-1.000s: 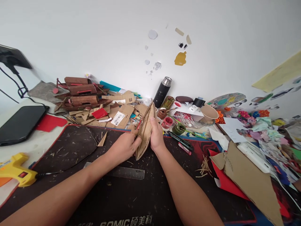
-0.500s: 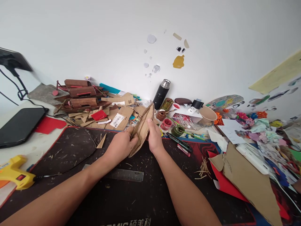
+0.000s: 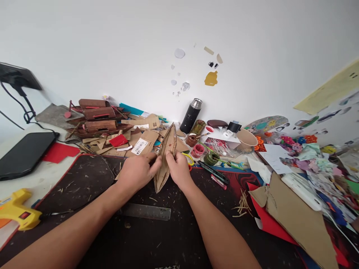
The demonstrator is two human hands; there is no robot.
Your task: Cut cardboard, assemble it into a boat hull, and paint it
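Note:
A narrow cardboard boat hull (image 3: 165, 164), pointed at both ends, is held tilted above the dark mat, its hollow inside facing me. My left hand (image 3: 138, 170) grips its left wall, thumb at the rim. Around the right wall is my right hand (image 3: 179, 170), with its thumb inside the hull; its other fingers are mostly hidden behind the cardboard. A clear ruler (image 3: 148, 212) lies on the mat below the hands. Brown model boats (image 3: 99, 125) stand at the back left.
A yellow glue gun (image 3: 21, 209) and black phone (image 3: 28, 153) lie at left. Behind the hands are cardboard scraps (image 3: 143, 142), a black flask (image 3: 191, 116) and open paint jars (image 3: 198, 150). Cutters (image 3: 213, 172) and a cardboard sheet (image 3: 298, 220) are at right.
The hull has turned so its hollow inside shows more, and has shifted slightly left. My right hand has moved left, its thumb now inside the hull. The view has tilted slightly up.

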